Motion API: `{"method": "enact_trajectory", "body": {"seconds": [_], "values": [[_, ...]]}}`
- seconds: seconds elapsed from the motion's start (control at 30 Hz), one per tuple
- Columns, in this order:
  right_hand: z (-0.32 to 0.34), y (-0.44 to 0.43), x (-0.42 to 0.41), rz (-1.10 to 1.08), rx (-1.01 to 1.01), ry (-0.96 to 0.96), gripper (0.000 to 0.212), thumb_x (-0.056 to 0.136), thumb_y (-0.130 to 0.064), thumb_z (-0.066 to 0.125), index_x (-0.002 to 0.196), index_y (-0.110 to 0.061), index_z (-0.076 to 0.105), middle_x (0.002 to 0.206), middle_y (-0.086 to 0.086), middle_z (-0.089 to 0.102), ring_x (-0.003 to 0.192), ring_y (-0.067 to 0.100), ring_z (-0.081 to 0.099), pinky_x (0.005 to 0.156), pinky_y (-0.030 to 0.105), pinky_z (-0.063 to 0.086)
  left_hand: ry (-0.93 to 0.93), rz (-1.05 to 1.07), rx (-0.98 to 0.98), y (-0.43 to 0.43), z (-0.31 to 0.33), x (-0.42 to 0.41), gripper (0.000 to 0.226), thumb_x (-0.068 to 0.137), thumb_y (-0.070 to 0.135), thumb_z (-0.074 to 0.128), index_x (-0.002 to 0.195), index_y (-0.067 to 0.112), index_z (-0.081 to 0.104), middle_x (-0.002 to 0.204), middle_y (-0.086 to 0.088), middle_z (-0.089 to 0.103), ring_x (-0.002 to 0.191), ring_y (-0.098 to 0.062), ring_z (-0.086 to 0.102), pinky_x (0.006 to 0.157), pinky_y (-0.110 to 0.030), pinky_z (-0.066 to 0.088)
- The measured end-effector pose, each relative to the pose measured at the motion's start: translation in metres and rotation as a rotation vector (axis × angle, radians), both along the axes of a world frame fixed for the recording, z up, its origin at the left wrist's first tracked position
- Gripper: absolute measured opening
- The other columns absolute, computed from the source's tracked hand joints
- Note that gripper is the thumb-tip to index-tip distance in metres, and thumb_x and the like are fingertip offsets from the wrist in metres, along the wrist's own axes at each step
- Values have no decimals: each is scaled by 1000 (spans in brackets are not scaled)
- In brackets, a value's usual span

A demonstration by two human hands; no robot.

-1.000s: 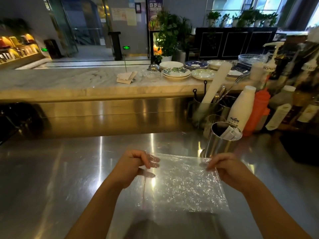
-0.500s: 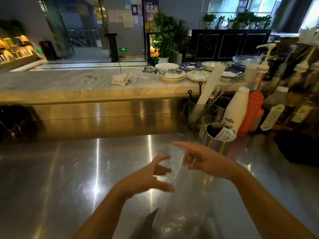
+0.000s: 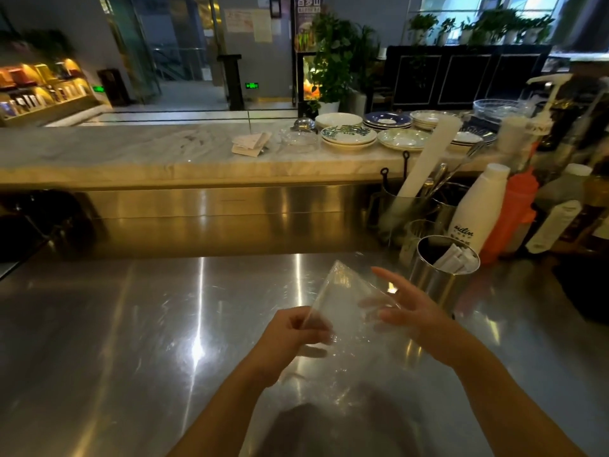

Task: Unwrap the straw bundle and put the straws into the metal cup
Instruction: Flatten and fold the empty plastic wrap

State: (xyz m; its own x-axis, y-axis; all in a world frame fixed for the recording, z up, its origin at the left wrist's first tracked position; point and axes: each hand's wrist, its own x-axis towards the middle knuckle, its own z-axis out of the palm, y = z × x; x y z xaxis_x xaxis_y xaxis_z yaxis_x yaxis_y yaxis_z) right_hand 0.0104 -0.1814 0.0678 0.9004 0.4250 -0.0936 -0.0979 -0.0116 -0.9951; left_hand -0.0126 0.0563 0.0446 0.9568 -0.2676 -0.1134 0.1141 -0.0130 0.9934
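The person stands at a stainless steel counter (image 3: 138,341), both bare arms reaching out over it, with a sheet of clear plastic wrap (image 3: 342,311) held up between the hands. The left hand (image 3: 293,334) is curled closed, pinching the near left edge of the wrap between thumb and fingers, so the sheet rises from it at a slant with one corner pointing up and away. The right hand (image 3: 405,311) is spread, fingers fanned out and loose, lying against the right side of the sheet rather than gripping it (some of those fingers show only hazily through the plastic, so exactly where they touch is hard to say). Just beyond the right hand, to the right, stands the metal cup (image 3: 438,278), upright on the counter, and the paper-wrapped straws (image 3: 458,258) are already inside it, leaning against the far right of the rim with their tops poking just above it. Behind the cup is a white bottle (image 3: 478,209) with dark lettering, an orange bottle (image 3: 514,212) just beside that, and a clutter of other bottles further right. A raised marble ledge (image 3: 131,150) runs across the back of the counter, carrying stacked plates (image 3: 349,136) and a few folded papers.
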Motion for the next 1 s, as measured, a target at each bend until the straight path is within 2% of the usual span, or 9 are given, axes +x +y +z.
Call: {"method": "enact_trajectory", "body": {"seconds": [0.13,0.27,0.4,0.5,0.67,0.77,0.87,0.93,1.0], "values": [[-27,17,-1,-182,253,116,67,69,-15,71,130,-25,44,109,18,66,97,37,65,73,39,56,117,124,-163,4,-13,-2,13,76,1,68,77,13,71,77,-4,73,80,-25,70,71,-40,57],[-43,37,-5,-183,126,144,65,64,-20,75,123,-19,48,101,15,71,92,32,67,71,36,54,203,240,-262,9,-23,-1,14,75,-1,68,76,12,72,77,-9,73,79,-27,71,70,-41,58],[-53,52,-3,-262,22,151,38,75,-2,68,110,-9,56,85,15,71,71,24,70,58,29,54,301,354,-311,11,-29,2,13,74,-3,67,82,7,70,77,-14,71,75,-27,69,65,-41,58],[-59,62,3,-394,-98,117,34,76,1,66,107,-9,54,73,11,68,61,20,66,52,28,51,335,376,-118,14,-30,6,30,77,2,67,105,6,58,86,-13,64,77,-25,64,56,-34,54],[-74,86,12,-556,-288,-21,51,82,-4,61,112,-32,32,71,13,59,59,25,57,52,32,46,201,412,173,24,-43,15,61,77,-2,66,118,28,31,91,-5,50,74,-21,61,54,-28,55],[-83,101,18,-567,-417,-117,31,86,-4,54,97,-28,36,74,12,58,61,29,59,52,35,49,65,412,411,23,-55,20,47,81,5,60,111,30,36,100,-3,51,81,-21,60,67,-32,57],[-93,106,23,-464,-621,-141,12,89,-9,49,84,-20,48,78,4,60,71,23,59,67,40,54,-26,386,636,22,-65,22,22,84,11,56,103,21,52,122,-4,49,87,-8,52,65,-9,41],[-100,104,25,-386,-703,-124,10,90,-14,48,97,-17,55,96,4,62,85,21,59,80,41,52,-54,348,725,23,-73,21,20,85,15,56,105,18,57,131,-4,45,99,-11,51,81,-20,47],[-106,100,29,-262,-917,-205,25,90,-24,48,112,-16,55,118,5,56,104,21,53,93,37,43,-94,278,894,24,-79,19,27,87,26,54,112,17,57,142,-6,38,120,-20,44,102,-33,37]]}}
